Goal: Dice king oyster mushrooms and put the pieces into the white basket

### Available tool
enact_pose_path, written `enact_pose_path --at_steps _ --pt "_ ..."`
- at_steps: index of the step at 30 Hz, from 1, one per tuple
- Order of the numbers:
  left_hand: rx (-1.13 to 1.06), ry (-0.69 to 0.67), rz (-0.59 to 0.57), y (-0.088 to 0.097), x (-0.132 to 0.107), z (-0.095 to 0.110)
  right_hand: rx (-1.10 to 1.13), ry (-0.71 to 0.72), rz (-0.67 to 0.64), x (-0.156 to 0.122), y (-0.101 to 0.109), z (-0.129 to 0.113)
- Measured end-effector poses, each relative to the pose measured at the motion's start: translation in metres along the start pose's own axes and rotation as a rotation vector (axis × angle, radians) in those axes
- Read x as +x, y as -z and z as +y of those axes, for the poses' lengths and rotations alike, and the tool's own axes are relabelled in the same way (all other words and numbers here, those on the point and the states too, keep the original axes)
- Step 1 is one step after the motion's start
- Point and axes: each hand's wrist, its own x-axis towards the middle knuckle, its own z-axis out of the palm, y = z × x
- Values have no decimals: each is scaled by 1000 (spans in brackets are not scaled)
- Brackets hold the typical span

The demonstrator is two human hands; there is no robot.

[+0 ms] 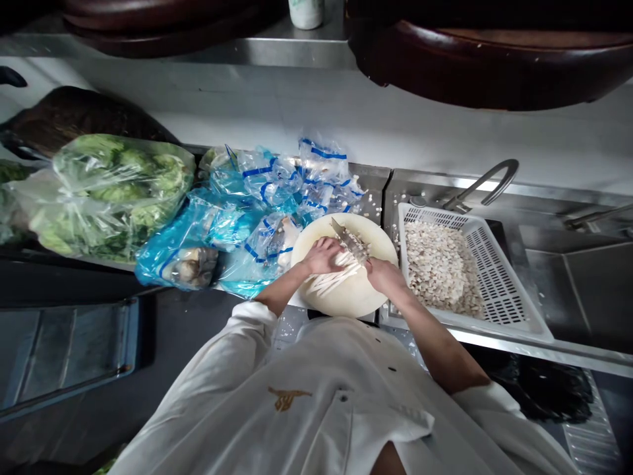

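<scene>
A round pale cutting board (346,302) lies in front of me. My right hand (386,276) is closed round the handle of a knife (342,232), whose broad blade points away and to the left across the board. My left hand (324,256) presses its curled fingers onto a bundle of long white strips (330,282), which look like mushroom. Small cut pieces (363,245) gather around the blade. The knife's handle is mostly hidden in my right hand.
Right of the board, a white perforated basket (499,277) holds a heap of chopped white pieces (440,267) beside a sink with a faucet (484,185). To the left lie blue-striped plastic bags (267,185) and a clear bag of green leafy vegetables (119,191). A metal shelf (257,53) runs overhead.
</scene>
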Motion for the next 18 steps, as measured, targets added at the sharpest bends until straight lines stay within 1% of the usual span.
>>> enact_pose_path --at_steps 2,6,10,11,14,16,18 --pt "0 1 5 -1 -4 -1 2 -3 -4 -2 -1 -2" --pt "4 -23 -2 -2 -8 -5 -16 -46 -62 -3 -2 -9" --pt "-14 -25 43 -1 -14 -10 -36 -1 28 -9 -5 -10" --pt "-29 -15 51 -2 -15 -12 -35 2 32 -10 -6 -11" --pt "-59 8 49 -2 -19 -15 -33 -39 -21 -10 -11 -16" --pt "-64 -3 39 0 -21 -16 -44 -63 -48 -8 -9 -20" --pt "-69 -24 41 2 -23 -17 -51 -43 -25 -8 -6 -20"
